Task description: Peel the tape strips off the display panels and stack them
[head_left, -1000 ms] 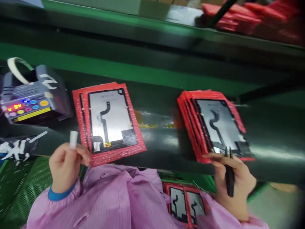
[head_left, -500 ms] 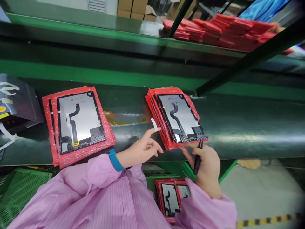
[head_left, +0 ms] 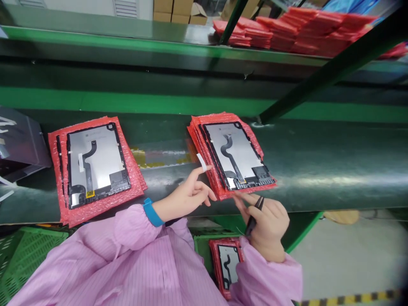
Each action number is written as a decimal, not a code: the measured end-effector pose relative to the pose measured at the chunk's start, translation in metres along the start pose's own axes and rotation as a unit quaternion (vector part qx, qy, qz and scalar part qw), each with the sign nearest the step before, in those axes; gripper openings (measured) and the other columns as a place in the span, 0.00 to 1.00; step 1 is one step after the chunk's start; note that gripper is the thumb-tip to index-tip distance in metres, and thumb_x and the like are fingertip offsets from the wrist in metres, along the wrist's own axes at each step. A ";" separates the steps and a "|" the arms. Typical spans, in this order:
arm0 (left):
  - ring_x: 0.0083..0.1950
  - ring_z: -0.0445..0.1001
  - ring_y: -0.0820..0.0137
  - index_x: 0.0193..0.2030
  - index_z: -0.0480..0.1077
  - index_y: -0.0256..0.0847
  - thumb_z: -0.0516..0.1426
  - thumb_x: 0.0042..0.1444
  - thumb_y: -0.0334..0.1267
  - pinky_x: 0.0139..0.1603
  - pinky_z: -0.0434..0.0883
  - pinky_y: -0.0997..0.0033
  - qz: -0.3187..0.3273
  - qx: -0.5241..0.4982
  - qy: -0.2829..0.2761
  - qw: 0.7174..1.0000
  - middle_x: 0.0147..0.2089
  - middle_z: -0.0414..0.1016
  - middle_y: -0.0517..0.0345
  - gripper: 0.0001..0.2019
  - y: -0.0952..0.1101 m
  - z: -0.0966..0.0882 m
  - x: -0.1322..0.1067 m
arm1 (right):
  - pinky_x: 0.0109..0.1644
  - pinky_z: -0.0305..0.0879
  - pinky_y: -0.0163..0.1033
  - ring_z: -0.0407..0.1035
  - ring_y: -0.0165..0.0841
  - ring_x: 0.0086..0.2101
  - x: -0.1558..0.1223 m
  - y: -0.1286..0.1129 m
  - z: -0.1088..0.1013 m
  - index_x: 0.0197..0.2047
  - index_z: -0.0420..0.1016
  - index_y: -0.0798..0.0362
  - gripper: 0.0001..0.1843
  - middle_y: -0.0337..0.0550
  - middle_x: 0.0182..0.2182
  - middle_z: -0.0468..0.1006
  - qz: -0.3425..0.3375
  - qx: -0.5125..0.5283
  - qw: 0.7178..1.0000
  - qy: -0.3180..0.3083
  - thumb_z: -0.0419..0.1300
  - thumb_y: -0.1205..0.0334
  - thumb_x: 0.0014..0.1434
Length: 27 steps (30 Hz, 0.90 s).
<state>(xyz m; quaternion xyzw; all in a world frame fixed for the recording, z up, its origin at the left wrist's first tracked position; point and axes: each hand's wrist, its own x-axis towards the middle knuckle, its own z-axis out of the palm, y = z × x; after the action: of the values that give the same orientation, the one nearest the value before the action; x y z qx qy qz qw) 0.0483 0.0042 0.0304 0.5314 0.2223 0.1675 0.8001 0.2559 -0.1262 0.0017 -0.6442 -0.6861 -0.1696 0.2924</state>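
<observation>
My left hand (head_left: pixel 188 195) reaches right with its forefinger stretched out. A small white strip of tape (head_left: pixel 201 161) sticks to that fingertip, right at the left edge of a stack of red bubble-wrap sleeves (head_left: pixel 207 170). A grey panel with a black flex cable (head_left: pixel 237 155) lies on top of that stack. My right hand (head_left: pixel 266 223) is closed round black tweezers (head_left: pixel 254 215), and its fingers touch the stack's near edge. A second panel on red sleeves (head_left: pixel 95 163) lies to the left.
The stacks rest on a dark green conveyor belt (head_left: pixel 318 165). A grey tape dispenser (head_left: pixel 19 142) stands at the far left. More panels in red wrap (head_left: pixel 226 263) sit below the belt, beside a green crate (head_left: pixel 28 255). Red sleeve piles (head_left: pixel 302 27) fill the upper shelf.
My left hand has carried the white tape strip from the left side across to the right-hand stack. The view swung right, and my right hand stayed at the stack's near edge.
</observation>
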 end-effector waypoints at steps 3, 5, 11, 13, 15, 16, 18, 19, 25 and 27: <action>0.34 0.72 0.75 0.71 0.44 0.41 0.50 0.65 0.27 0.38 0.66 0.72 -0.007 -0.005 0.002 1.000 0.38 0.72 0.60 0.30 0.001 0.000 0.000 | 0.35 0.71 0.42 0.83 0.35 0.34 -0.002 0.003 0.010 0.23 0.68 0.46 0.19 0.32 0.37 0.87 -0.046 -0.017 0.999 -0.006 0.67 0.71 0.60; 0.34 0.72 0.76 0.71 0.44 0.40 0.50 0.65 0.27 0.37 0.67 0.73 -0.010 -0.009 0.004 1.000 0.37 0.72 0.60 0.30 0.001 0.001 -0.001 | 0.36 0.70 0.42 0.83 0.35 0.37 -0.001 0.005 0.016 0.23 0.68 0.47 0.19 0.31 0.39 0.87 -0.056 -0.014 0.998 -0.004 0.67 0.73 0.60; 0.34 0.74 0.76 0.72 0.44 0.42 0.50 0.66 0.26 0.37 0.69 0.74 -0.016 -0.024 0.008 1.000 0.38 0.73 0.60 0.30 -0.002 0.003 0.004 | 0.36 0.71 0.44 0.83 0.38 0.37 0.003 0.009 0.020 0.26 0.70 0.46 0.16 0.34 0.39 0.87 -0.052 0.001 0.999 -0.001 0.66 0.73 0.62; 0.34 0.75 0.75 0.72 0.44 0.44 0.51 0.66 0.26 0.37 0.70 0.73 -0.019 -0.030 0.007 0.999 0.37 0.74 0.60 0.31 -0.004 0.005 0.009 | 0.34 0.73 0.44 0.83 0.38 0.36 0.003 0.010 0.015 0.26 0.70 0.45 0.16 0.34 0.39 0.87 -0.046 0.017 0.999 -0.008 0.66 0.72 0.62; 0.35 0.76 0.74 0.72 0.43 0.44 0.53 0.65 0.26 0.38 0.71 0.72 -0.024 -0.036 0.010 0.999 0.36 0.74 0.61 0.33 -0.007 0.009 0.016 | 0.33 0.75 0.43 0.83 0.38 0.34 0.005 0.009 0.009 0.25 0.69 0.46 0.17 0.35 0.38 0.87 -0.036 0.032 0.999 0.001 0.66 0.71 0.61; 0.34 0.76 0.74 0.73 0.42 0.44 0.54 0.65 0.26 0.39 0.72 0.72 -0.026 -0.040 0.014 0.999 0.36 0.73 0.61 0.35 -0.008 0.012 0.020 | 0.32 0.76 0.43 0.83 0.39 0.32 0.006 0.008 0.006 0.24 0.68 0.46 0.18 0.35 0.36 0.87 -0.029 0.036 0.999 0.014 0.66 0.71 0.60; 0.34 0.76 0.73 0.73 0.39 0.43 0.56 0.64 0.28 0.39 0.73 0.69 -0.030 -0.050 0.025 0.998 0.35 0.73 0.61 0.37 -0.010 0.018 0.028 | 0.29 0.76 0.45 0.83 0.41 0.29 0.010 0.003 -0.003 0.22 0.63 0.46 0.21 0.36 0.33 0.87 -0.019 0.035 0.998 0.050 0.68 0.72 0.58; 0.33 0.76 0.73 0.74 0.38 0.43 0.57 0.64 0.30 0.40 0.74 0.68 -0.032 -0.056 0.030 0.997 0.36 0.72 0.61 0.38 -0.011 0.022 0.032 | 0.28 0.76 0.46 0.82 0.43 0.28 0.012 -0.001 -0.008 0.21 0.61 0.46 0.23 0.36 0.32 0.87 -0.017 0.031 0.997 0.061 0.68 0.73 0.57; 0.61 0.72 0.59 0.74 0.32 0.43 0.58 0.61 0.28 0.60 0.71 0.53 0.047 -0.096 0.103 0.989 0.65 0.63 0.38 0.44 -0.007 0.039 0.054 | 0.29 0.72 0.47 0.82 0.41 0.27 0.027 -0.043 -0.023 0.26 0.59 0.45 0.24 0.33 0.32 0.86 -0.051 0.073 0.996 0.032 0.69 0.76 0.55; 0.69 0.63 0.57 0.74 0.33 0.38 0.55 0.55 0.21 0.68 0.64 0.52 0.092 -0.087 0.128 0.984 0.69 0.58 0.36 0.46 -0.004 0.037 0.054 | 0.36 0.72 0.48 0.82 0.40 0.31 0.030 -0.053 -0.022 0.30 0.60 0.45 0.20 0.37 0.34 0.86 0.006 0.113 0.994 -0.008 0.67 0.72 0.60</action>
<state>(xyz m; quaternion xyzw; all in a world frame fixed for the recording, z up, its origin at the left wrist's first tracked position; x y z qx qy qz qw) 0.1133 0.0014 0.0295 0.4523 0.2577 0.3259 0.7892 0.2082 -0.1215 0.0446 -0.6127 -0.6994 -0.0840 0.3583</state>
